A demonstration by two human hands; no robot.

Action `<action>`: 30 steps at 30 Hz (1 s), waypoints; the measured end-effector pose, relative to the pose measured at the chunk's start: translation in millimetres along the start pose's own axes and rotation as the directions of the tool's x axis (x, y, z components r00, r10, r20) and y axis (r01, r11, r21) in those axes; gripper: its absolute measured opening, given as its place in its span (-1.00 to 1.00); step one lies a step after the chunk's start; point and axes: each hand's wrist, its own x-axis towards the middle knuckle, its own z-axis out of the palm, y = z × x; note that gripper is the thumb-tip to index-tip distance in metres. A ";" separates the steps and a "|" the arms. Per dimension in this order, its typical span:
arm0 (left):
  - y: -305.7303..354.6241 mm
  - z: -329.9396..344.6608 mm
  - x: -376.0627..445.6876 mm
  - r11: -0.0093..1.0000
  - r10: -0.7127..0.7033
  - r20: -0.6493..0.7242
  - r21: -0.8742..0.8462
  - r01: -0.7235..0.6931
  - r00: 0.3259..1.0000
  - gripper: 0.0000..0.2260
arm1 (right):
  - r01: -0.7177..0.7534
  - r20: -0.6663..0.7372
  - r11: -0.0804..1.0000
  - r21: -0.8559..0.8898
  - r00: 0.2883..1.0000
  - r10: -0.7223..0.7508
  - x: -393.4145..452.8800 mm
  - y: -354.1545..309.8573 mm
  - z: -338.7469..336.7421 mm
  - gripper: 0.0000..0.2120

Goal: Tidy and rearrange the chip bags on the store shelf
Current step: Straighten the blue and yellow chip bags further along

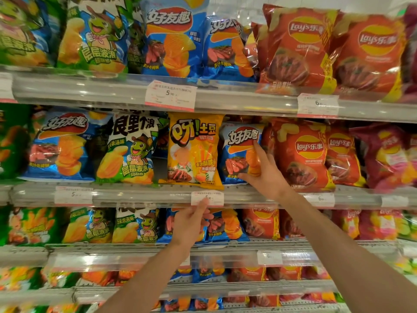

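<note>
Since these are air-puffed foil bags, expect light, crushable, slick handling. The blue chip bag (pixel 242 153) stands on the middle shelf (pixel 140 195), between the yellow bag (pixel 194 152) and the red Lay's bag (pixel 302 154). Right hand (pixel 266 175) fingers spread flat on its front lower right, not clamped. Left hand (pixel 194 222) fingers pinched at the price tag (pixel 214 196). Better to grip the side seams, not the belly.

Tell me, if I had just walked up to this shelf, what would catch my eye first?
Probably the single yellow chip bag standing mid-shelf among blue and red ones. Right beside it, the person's right hand presses on a blue steak-flavour chip bag, while the left hand reaches up to a white price tag on the shelf rail below. Red Lay's bags fill the right side.
</note>
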 end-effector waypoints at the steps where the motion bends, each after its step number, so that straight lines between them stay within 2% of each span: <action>1: -0.2 0.1 0.0 1.000 -0.001 -0.004 0.003 0.001 1.000 -0.58 | 0.024 -0.036 1.000 -0.008 0.999 -0.024 -3.4 -1.1 2.3 0.00; 4: 1.1 -0.1 0.2 1.000 -0.010 -0.005 -0.006 0.010 1.000 -0.58 | 0.071 -0.111 0.997 -0.015 0.991 -0.072 -9.6 -7.1 12.2 0.02; 7: 2.6 -2.0 0.6 1.000 -0.017 0.012 -0.009 0.018 1.000 -0.59 | 0.097 -0.121 0.992 -0.077 0.987 -0.106 -5.8 -12.7 22.8 0.05; 12: 4.8 -5.3 0.5 1.000 -0.029 0.027 0.006 0.028 0.999 -0.58 | 0.007 -0.107 0.997 -0.074 0.994 -0.015 4.9 -7.2 17.2 0.05; 22: 3.6 -5.3 4.0 0.999 -0.031 0.040 0.020 0.030 0.999 -0.57 | 0.022 -0.005 1.000 -0.005 1.000 -0.022 4.0 1.1 2.7 0.04; 30: 3.2 -4.9 3.4 0.999 -0.018 0.052 0.039 0.016 0.998 -0.56 | 0.055 0.055 0.997 -0.057 0.997 -0.052 0.5 -0.3 3.3 0.01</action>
